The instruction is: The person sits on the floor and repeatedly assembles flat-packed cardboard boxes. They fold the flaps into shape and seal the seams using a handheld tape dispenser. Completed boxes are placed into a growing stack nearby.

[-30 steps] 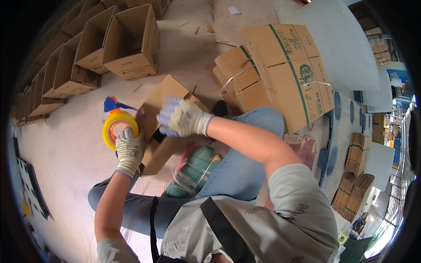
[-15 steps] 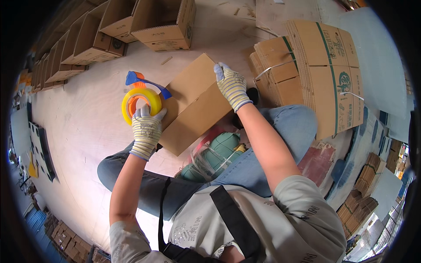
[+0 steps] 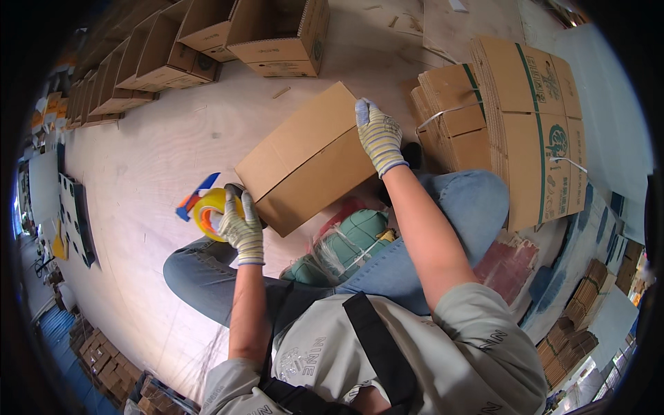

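Between my legs a brown cardboard box (image 3: pixel 315 162) stands tilted, its plain faces toward me. My gloved right hand (image 3: pixel 381 136) is closed on its far right corner, the fingertips at the edge. To the left of the box, my gloved left hand (image 3: pixel 241 225) grips a tape dispenser (image 3: pixel 207 185) by its roll of yellow tape (image 3: pixel 209 200). The dispenser's blue and orange end points away from me, apart from the box. A green bundle in clear wrap (image 3: pixel 354 238) lies between my legs, just nearer than the box.
Several open cardboard boxes (image 3: pixel 273 50) stand in a row at the far left. Stacks of flattened cartons (image 3: pixel 529 131), tied with white strap, lean beside my right knee. Cardboard scraps (image 3: pixel 281 92) lie on the pale floor. A worn red board (image 3: pixel 508 259) is at the right.
My left hand has drawn the tape dispenser away from the box, toward me, and turned it. My right hand keeps its grip on the box. The whole view has shifted slightly.
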`<state>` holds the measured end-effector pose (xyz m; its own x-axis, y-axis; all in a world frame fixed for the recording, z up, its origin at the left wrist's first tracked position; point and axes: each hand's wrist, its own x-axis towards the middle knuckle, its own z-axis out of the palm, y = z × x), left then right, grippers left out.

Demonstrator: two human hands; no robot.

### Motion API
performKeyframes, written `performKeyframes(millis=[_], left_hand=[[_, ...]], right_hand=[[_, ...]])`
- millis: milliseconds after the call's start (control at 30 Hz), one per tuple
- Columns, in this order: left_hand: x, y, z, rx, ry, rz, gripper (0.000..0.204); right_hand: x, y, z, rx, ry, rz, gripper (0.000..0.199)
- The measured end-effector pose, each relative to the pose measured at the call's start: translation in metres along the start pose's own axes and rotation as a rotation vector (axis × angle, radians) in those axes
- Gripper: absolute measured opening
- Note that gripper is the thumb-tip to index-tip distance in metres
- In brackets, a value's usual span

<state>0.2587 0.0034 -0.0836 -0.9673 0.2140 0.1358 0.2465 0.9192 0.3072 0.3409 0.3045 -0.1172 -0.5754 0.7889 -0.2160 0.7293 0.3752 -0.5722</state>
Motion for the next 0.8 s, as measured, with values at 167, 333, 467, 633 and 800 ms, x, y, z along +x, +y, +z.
performKeyframes(millis=[167,333,467,633,800], left_hand=[[0.016,0.008,0.061,-0.260,0.196,-0.196,0.052],[0.035,0.035,0.039,-0.095,0.051,-0.081,0.041],[0.038,-0.007,0.058,-0.060,0.178,0.088,0.032],[0.058,0.009,-0.010,-0.362,0.085,0.538,0.020],[0.062,0.010,-0.052,-0.075,-0.323,1.044,0.033]], right_hand=[[0.007,0.007,0.001,-0.021,-0.001,0.084,0.056],[-0.004,0.005,0.007,-0.004,0.062,0.025,0.055],[-0.007,0.003,0.009,0.019,0.020,-0.015,0.054],[-0.003,0.012,0.007,0.045,-0.041,-0.017,0.054],[-0.002,0.008,0.006,0.083,-0.026,-0.019,0.053]])
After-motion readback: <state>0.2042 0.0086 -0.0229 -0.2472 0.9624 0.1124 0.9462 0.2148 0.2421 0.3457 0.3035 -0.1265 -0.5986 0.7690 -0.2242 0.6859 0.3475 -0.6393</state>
